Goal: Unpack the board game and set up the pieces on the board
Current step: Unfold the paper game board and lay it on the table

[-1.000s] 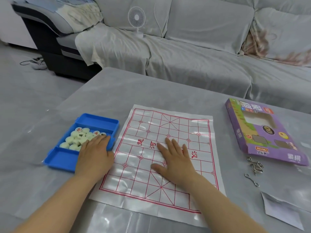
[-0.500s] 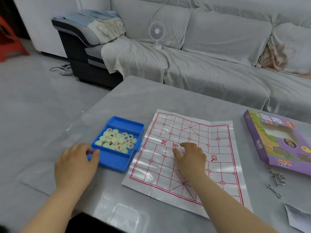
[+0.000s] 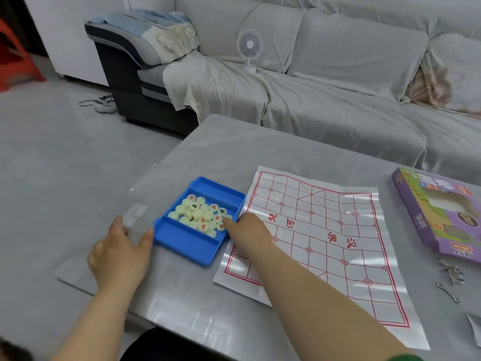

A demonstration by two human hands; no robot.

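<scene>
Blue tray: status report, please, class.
Left hand grips apparent clear lid. Right hand at pieces in blue tray, grip unclear. Board flat, no pieces yet. Nothing in the way.

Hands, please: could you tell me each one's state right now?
Left hand: holds a clear lid.
Right hand: at the pieces; grip cannot be told.

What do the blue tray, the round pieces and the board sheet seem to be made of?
Blue tray: moulded plastic, with smooth, evenly coloured walls. Round pieces: probably glossy cream plastic with printed characters. Board sheet: thin glossy film or coated paper, showing glare and fold creases.
</scene>
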